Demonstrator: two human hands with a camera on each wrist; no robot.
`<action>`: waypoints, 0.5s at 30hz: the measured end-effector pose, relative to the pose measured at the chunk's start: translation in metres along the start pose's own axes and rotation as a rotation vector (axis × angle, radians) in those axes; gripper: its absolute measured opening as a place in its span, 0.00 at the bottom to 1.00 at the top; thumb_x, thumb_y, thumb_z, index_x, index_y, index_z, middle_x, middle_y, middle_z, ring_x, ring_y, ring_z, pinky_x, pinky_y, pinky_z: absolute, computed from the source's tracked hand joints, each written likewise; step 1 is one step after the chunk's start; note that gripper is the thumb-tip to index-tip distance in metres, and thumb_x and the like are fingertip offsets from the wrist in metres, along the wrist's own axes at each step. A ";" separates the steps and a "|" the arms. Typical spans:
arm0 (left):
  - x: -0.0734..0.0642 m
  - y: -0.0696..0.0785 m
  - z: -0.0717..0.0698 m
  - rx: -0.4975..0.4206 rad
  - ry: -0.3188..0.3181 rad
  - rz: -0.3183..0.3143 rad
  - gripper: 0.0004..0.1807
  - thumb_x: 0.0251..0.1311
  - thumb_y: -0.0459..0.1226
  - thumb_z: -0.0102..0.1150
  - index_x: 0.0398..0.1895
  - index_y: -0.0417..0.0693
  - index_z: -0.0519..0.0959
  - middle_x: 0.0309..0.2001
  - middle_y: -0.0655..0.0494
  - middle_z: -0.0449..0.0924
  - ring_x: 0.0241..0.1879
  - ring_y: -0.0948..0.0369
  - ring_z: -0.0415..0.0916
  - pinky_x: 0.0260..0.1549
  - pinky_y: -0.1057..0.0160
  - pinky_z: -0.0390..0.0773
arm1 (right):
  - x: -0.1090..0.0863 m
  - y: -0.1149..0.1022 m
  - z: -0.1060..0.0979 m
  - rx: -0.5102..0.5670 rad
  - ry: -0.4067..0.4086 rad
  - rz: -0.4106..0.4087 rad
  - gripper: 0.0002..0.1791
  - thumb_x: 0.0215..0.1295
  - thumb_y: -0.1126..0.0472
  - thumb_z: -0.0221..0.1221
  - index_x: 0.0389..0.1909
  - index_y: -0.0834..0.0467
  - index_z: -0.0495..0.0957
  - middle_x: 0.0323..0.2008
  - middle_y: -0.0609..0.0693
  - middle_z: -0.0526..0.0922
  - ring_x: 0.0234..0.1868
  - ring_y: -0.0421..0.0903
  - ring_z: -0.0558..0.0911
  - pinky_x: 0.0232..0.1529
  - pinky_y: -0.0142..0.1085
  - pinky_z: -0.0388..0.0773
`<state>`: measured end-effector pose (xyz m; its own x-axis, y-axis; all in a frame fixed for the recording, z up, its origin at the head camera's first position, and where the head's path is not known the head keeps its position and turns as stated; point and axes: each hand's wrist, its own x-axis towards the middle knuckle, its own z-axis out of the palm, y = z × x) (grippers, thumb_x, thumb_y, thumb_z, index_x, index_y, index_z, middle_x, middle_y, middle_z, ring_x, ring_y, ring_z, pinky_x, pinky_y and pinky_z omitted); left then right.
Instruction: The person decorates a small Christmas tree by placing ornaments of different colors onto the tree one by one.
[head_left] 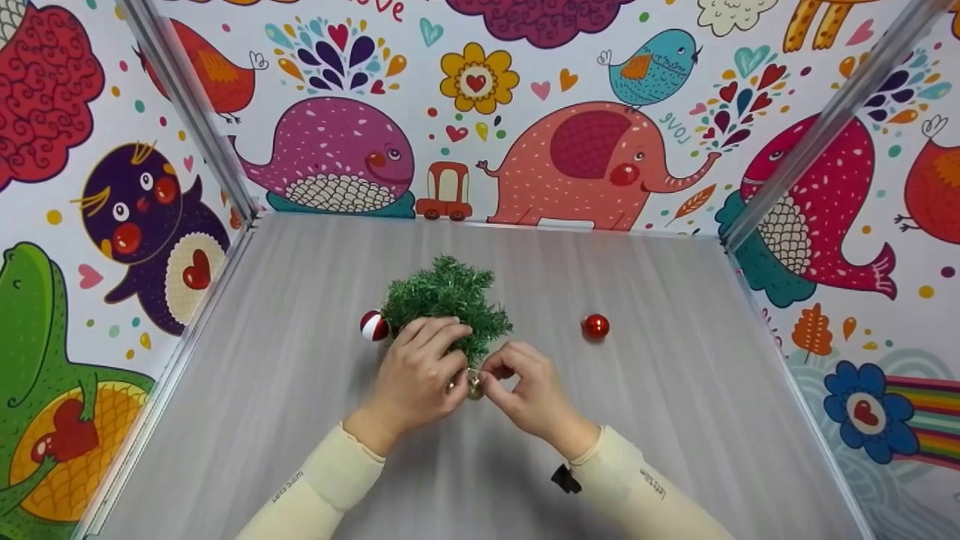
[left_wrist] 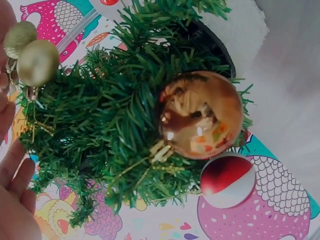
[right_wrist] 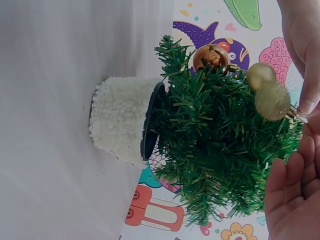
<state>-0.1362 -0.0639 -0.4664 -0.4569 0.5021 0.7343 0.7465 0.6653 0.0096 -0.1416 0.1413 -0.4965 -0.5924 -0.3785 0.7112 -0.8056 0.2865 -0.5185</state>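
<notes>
A small green artificial Christmas tree (head_left: 442, 289) stands before me in a fluffy white pot (right_wrist: 120, 117). At its near side hang two gold balls, a glittery gold ball (right_wrist: 272, 101) and a smoother gold ball (right_wrist: 261, 76). My left hand (head_left: 420, 375) lies over the near branches, its thumb and index finger pinching at the top of the glittery ball. From the other side my right hand (head_left: 532, 394) pinches by the same ball's top with thumb and index finger. A shiny copper ball (left_wrist: 202, 115) and a red-and-white ball (head_left: 373, 325) hang on the left side.
A shiny red ball (head_left: 595, 327) lies on the grey table (head_left: 660, 420) to the right of the tree. Printed walls with cartoon animals and metal corner posts (head_left: 817, 142) enclose the table at the back and sides.
</notes>
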 end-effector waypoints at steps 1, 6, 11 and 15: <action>0.000 0.000 0.001 0.009 0.002 -0.001 0.06 0.48 0.36 0.62 0.18 0.46 0.79 0.48 0.50 0.82 0.52 0.51 0.76 0.58 0.51 0.70 | 0.000 0.001 0.001 -0.007 0.000 0.016 0.09 0.56 0.70 0.64 0.31 0.52 0.80 0.29 0.43 0.79 0.31 0.40 0.78 0.32 0.30 0.76; 0.000 0.000 0.004 0.045 0.026 -0.007 0.04 0.48 0.35 0.61 0.19 0.46 0.79 0.42 0.51 0.82 0.45 0.51 0.77 0.53 0.51 0.72 | 0.000 0.006 0.005 -0.054 0.010 0.088 0.07 0.59 0.67 0.64 0.30 0.51 0.80 0.29 0.40 0.78 0.31 0.38 0.76 0.31 0.30 0.76; 0.001 0.001 0.006 0.093 0.053 -0.005 0.04 0.48 0.35 0.61 0.20 0.46 0.79 0.39 0.51 0.82 0.42 0.51 0.77 0.51 0.51 0.73 | 0.000 0.010 0.009 -0.113 0.048 0.110 0.05 0.60 0.65 0.63 0.29 0.52 0.79 0.28 0.40 0.77 0.31 0.37 0.76 0.31 0.29 0.75; 0.004 0.002 0.006 0.144 0.048 -0.009 0.04 0.48 0.35 0.61 0.20 0.46 0.80 0.37 0.52 0.82 0.41 0.51 0.77 0.50 0.52 0.73 | 0.001 0.011 0.011 -0.167 0.103 0.092 0.05 0.60 0.65 0.63 0.29 0.52 0.79 0.29 0.40 0.78 0.30 0.37 0.76 0.31 0.30 0.75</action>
<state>-0.1396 -0.0574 -0.4679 -0.4372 0.4714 0.7659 0.6641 0.7435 -0.0785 -0.1515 0.1339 -0.5068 -0.6526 -0.2548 0.7136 -0.7307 0.4607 -0.5038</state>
